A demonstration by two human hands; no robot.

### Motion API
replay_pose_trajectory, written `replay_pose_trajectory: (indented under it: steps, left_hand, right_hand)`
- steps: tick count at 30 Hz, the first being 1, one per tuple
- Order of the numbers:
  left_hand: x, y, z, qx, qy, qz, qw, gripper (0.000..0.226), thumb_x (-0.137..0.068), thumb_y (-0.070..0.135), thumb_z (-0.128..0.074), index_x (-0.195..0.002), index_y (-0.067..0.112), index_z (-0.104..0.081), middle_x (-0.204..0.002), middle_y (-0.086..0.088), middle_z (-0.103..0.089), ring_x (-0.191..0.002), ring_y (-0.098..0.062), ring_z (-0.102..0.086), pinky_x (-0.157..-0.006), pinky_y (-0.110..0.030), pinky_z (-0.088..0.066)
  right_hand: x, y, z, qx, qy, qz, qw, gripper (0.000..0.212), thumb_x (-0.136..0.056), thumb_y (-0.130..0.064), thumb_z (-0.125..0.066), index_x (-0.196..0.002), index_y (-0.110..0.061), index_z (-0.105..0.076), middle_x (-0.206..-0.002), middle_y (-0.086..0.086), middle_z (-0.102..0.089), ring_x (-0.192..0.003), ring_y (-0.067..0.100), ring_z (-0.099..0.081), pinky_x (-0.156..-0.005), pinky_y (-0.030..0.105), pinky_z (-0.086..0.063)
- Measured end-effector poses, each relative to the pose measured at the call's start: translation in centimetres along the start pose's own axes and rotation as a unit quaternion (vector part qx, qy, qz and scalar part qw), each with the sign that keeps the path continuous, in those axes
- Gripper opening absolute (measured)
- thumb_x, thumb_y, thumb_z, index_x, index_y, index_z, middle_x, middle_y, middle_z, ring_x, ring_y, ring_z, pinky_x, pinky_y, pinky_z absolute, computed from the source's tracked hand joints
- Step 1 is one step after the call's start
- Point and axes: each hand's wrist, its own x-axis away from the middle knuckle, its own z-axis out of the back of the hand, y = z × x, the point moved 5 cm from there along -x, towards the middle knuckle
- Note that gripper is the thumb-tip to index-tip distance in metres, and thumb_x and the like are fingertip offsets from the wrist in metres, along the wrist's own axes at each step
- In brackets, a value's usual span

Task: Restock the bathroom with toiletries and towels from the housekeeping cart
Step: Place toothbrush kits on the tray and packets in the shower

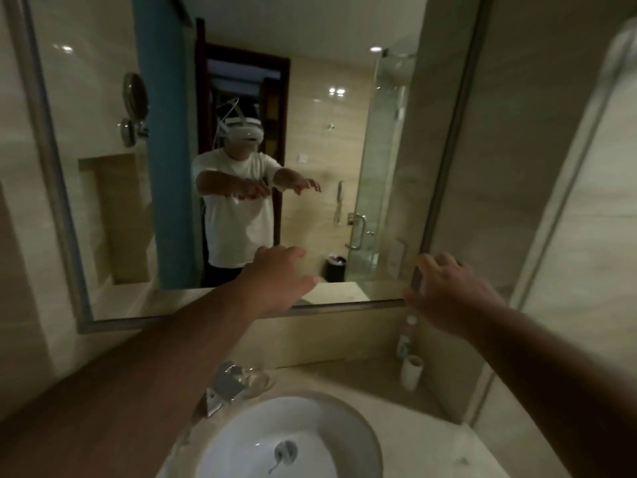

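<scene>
Both my arms stretch forward over the washbasin toward the wall mirror. My left hand hovers in front of the mirror's lower edge, fingers spread, holding nothing. My right hand is at the mirror's lower right corner, fingers apart and empty. Below it, on the counter's back right, a small bottle stands next to a white cup. No towels and no cart are in view.
A white round sink sits in the beige stone counter, with a chrome tap behind it. A glass panel rises on the right. The mirror reflects a person, a doorway, a shower door and a dark bin.
</scene>
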Motion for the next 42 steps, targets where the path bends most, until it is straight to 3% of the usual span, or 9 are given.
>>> replay_pose_trajectory:
  steps: [7, 22, 26, 34, 42]
  left_hand:
    - [5.0, 7.8, -1.5, -0.028, 0.006, -0.054, 0.998, 0.064, -0.097, 0.053, -0.051, -0.153, 0.03, -0.03, -0.156, 0.0, -0.033, -0.143, -0.024, -0.025, -0.115, -0.045, -0.031]
    - [5.6, 25.7, -10.5, 0.007, -0.099, -0.225, 0.969, 0.069, -0.097, 0.054, -0.05, -0.156, 0.025, -0.029, -0.16, -0.003, -0.029, -0.147, -0.027, -0.019, -0.119, -0.042, -0.024]
    - [5.0, 29.5, -12.2, 0.015, -0.108, -0.271, 0.956, 0.07, -0.096, 0.056, -0.05, -0.155, 0.024, -0.029, -0.159, -0.004, -0.03, -0.146, -0.03, -0.02, -0.118, -0.044, -0.026]
    - [5.4, 36.0, -17.4, 0.057, -0.156, -0.389, 0.906, 0.069, -0.096, 0.056, -0.048, -0.155, 0.025, -0.029, -0.155, -0.002, -0.034, -0.143, -0.027, -0.024, -0.118, -0.046, -0.027]
    - [9.9, 41.1, -25.2, 0.068, -0.236, -0.479, 0.843, 0.071, -0.097, 0.055, -0.049, -0.156, 0.024, -0.026, -0.157, -0.003, -0.033, -0.144, -0.026, -0.025, -0.118, -0.041, -0.027]
  right_hand:
    - [8.4, 8.4, 3.8, 0.01, 0.064, -0.126, 0.99, 0.07, -0.094, -0.068, -0.033, -0.149, -0.026, -0.027, -0.145, 0.014, -0.043, -0.127, 0.034, -0.048, -0.098, 0.047, -0.048]
    - [22.4, 21.1, 6.2, 0.114, 0.045, -0.297, 0.947, 0.069, -0.094, -0.067, -0.034, -0.152, -0.029, -0.023, -0.146, 0.01, -0.042, -0.128, 0.032, -0.046, -0.097, 0.042, -0.047]
    - [24.7, 23.2, 8.4, 0.183, 0.088, -0.341, 0.918, 0.071, -0.089, -0.063, -0.047, -0.147, -0.025, -0.041, -0.134, 0.014, -0.052, -0.118, 0.038, -0.053, -0.091, 0.045, -0.052]
    - [28.5, 25.4, 7.4, 0.176, 0.067, -0.434, 0.881, 0.07, -0.085, -0.064, -0.046, -0.145, -0.028, -0.041, -0.132, 0.01, -0.047, -0.116, 0.034, -0.053, -0.092, 0.043, -0.051]
    - [38.6, 27.8, 5.8, 0.179, -0.025, -0.547, 0.818, 0.071, -0.092, -0.062, -0.046, -0.151, -0.031, -0.023, -0.146, 0.006, -0.037, -0.131, 0.029, -0.042, -0.101, 0.041, -0.042]
